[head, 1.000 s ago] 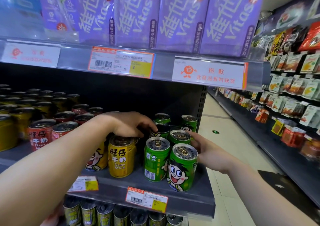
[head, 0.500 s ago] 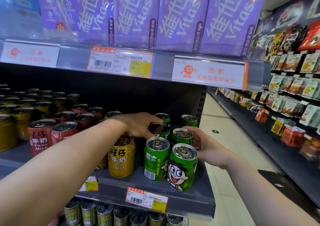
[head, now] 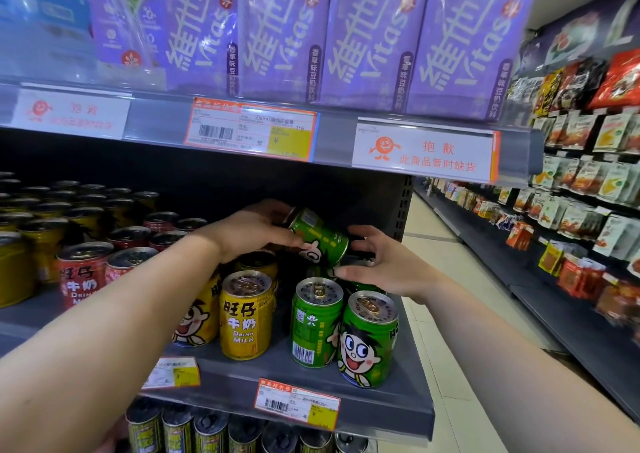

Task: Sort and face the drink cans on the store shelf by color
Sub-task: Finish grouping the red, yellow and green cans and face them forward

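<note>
Since a second earlier the left hand [head: 249, 230] had lifted a tilted green can [head: 320, 236], fingers gripping it, right hand [head: 377, 262] spread loose; yellow and green front cans [head: 317, 321] faced, sorting unfinished.

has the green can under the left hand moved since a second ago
Yes. The left hand has lifted the green can up off the shelf; it now hangs tilted above the standing front green cans.
</note>
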